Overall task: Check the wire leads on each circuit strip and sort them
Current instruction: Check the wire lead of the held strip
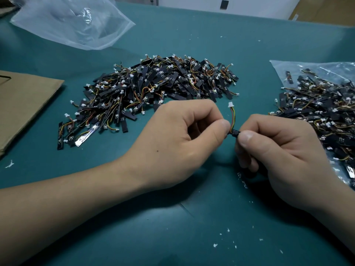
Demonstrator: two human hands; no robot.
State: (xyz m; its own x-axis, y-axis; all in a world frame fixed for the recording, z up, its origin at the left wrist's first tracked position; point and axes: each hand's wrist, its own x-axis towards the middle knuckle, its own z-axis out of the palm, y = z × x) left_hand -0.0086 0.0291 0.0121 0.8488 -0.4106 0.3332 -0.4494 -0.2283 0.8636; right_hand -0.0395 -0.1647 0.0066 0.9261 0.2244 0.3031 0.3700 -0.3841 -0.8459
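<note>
Between my hands is one black circuit strip [235, 132] with red, yellow and green wire leads [233, 116] curving up to a small white connector [230, 104]. My right hand [284, 156] grips the strip, with most of its length hidden inside the fingers. My left hand [184, 139] pinches the wires where they meet the strip. A large pile of black strips with wires [149, 89] lies on the teal mat behind my left hand. A second pile [318, 114] lies at the right on a clear plastic bag.
A crumpled clear plastic bag [73, 22] lies at the back left. A brown cardboard sheet [21, 104] covers the left edge. The teal mat [192, 217] carries small white scraps near the front. A cardboard box [326, 10] stands at the back right.
</note>
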